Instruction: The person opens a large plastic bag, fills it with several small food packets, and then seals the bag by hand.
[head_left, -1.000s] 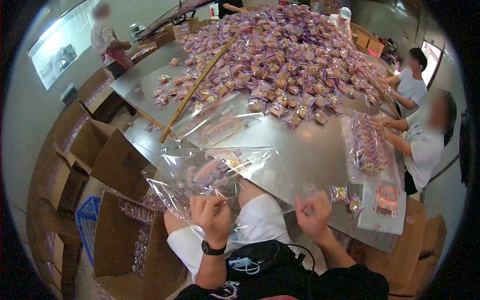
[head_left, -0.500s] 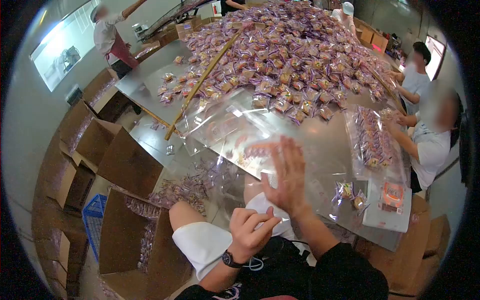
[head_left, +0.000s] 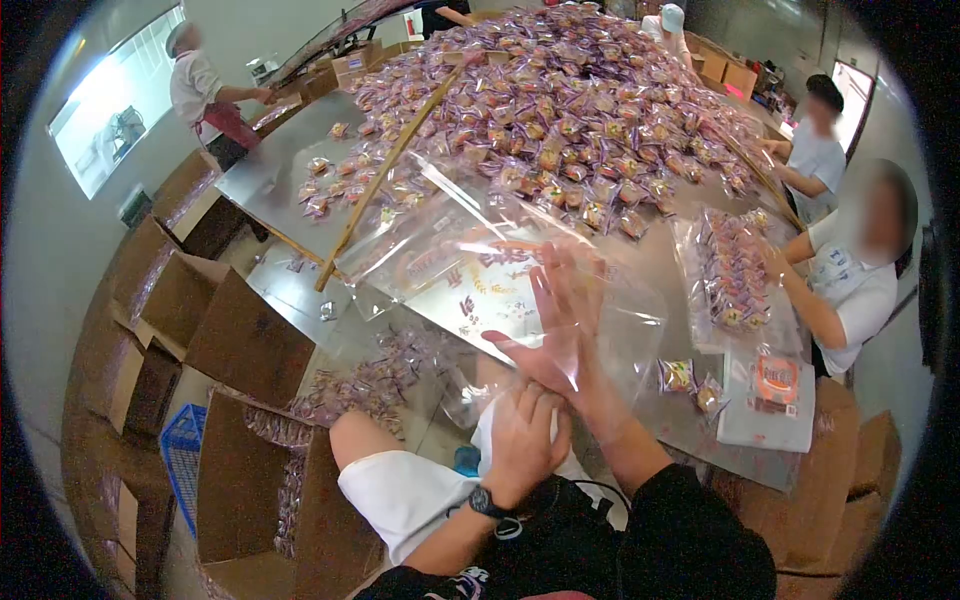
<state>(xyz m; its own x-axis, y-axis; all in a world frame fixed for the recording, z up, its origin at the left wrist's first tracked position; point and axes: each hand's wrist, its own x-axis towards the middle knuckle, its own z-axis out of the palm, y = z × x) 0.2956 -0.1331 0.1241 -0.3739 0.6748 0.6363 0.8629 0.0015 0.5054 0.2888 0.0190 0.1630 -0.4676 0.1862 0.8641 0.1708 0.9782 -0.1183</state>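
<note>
A large clear plastic bag (head_left: 440,265) with printed lettering is spread in front of me, over the table edge. My right hand (head_left: 562,325) is raised with fingers stretched out, apparently inside the bag, as film shows over the fingers and palm. Beside its wrist, my left hand (head_left: 528,430), below a black wristwatch, has its fingers curled on the bag's near edge. Two small wrapped snack packs (head_left: 677,376) lie to the right of the bag. Next to them is a stack of flat printed bags (head_left: 768,400).
A large heap of wrapped snacks (head_left: 570,110) covers the metal table (head_left: 260,185), with a wooden strip (head_left: 395,165) along its left. At right, a co-worker (head_left: 850,270) handles a filled bag (head_left: 730,270). Open cartons (head_left: 255,340) and a blue crate (head_left: 183,450) stand left.
My left hand has moved up and right to the bag's edge by my right wrist. The bag has opened out around my right hand. The worker at far left has lowered an arm.
</note>
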